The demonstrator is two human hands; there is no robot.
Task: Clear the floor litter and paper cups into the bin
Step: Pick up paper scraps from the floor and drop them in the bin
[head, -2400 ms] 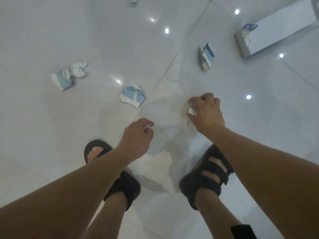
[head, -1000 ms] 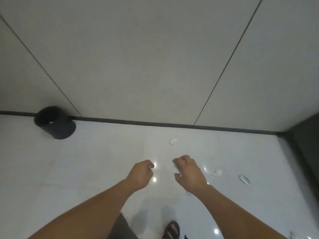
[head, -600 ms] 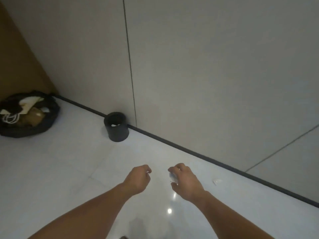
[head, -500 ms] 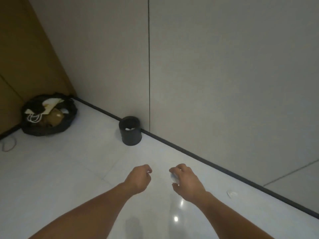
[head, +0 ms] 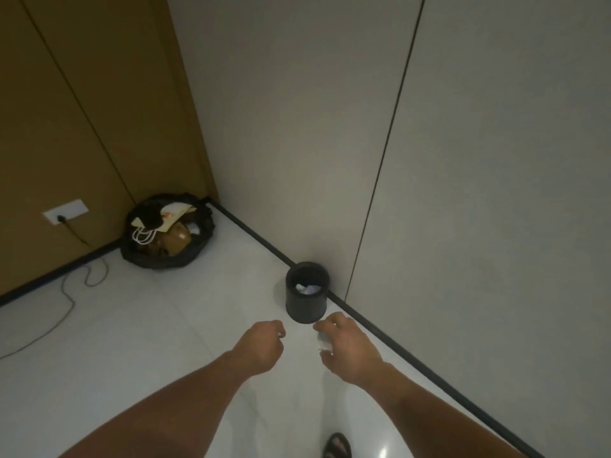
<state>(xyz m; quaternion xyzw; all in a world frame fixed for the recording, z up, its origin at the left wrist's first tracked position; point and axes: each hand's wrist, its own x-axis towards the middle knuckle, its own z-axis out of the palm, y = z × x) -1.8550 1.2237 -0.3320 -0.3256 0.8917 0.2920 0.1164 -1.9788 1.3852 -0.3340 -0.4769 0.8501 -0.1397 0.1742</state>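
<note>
Beside the wall (head: 297,160), bin (head: 305,309) holds crumpled paper (head: 307,288).

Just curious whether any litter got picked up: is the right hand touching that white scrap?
Touching. In the head view the right hand pinches the white scrap between curled fingers and thumb.

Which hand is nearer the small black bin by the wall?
Right. The right hand, holding a paper scrap, reaches just short of the base of the small black bin, slightly right of it. The left hand is curled a little farther back, left of it.
</note>
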